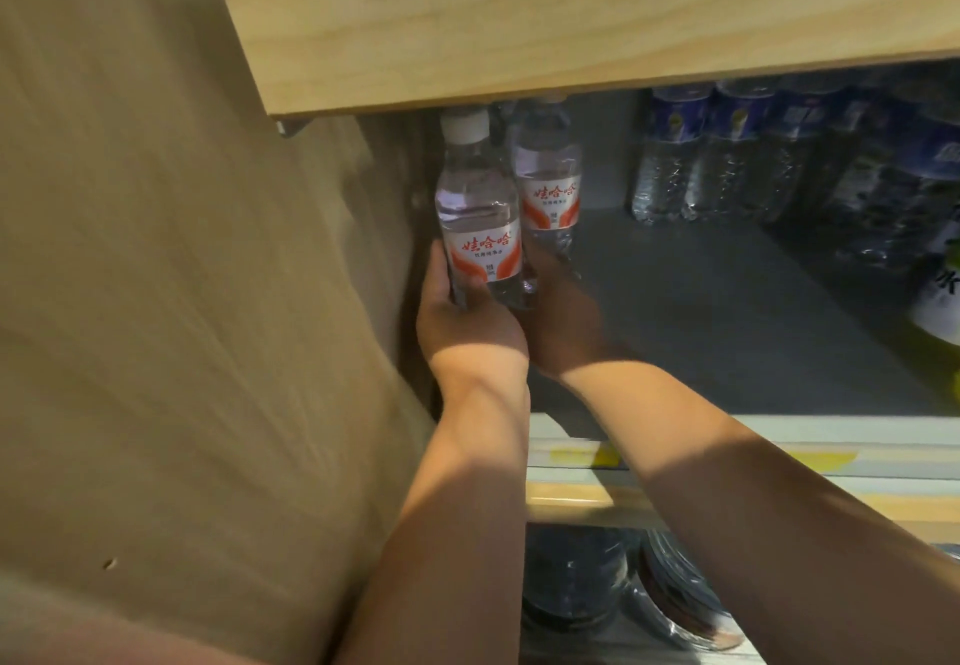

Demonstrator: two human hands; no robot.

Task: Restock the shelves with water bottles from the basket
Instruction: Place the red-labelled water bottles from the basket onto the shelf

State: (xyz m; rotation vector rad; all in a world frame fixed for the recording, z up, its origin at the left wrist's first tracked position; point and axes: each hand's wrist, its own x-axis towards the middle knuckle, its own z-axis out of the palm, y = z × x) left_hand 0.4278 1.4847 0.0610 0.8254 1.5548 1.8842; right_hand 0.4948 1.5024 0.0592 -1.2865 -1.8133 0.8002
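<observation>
My left fingers [435, 269] curl around the lower body of the near water bottle [478, 227], thumb side hidden behind the label; left hand [467, 326] cups its base. My right hand [563, 321] closes on the bottom of the second water bottle [548, 186], though its fingertips are out of sight behind the bottle. Both bottles stand upright, touching side by side, red-and-white labels facing me, at the left end of the grey shelf [727, 311], close against the brown side panel [182, 248]. A wooden shelf board [571, 25] hangs just above the caps. Blue-labelled bottles [727, 155] line the shelf's back right, well apart.
</observation>
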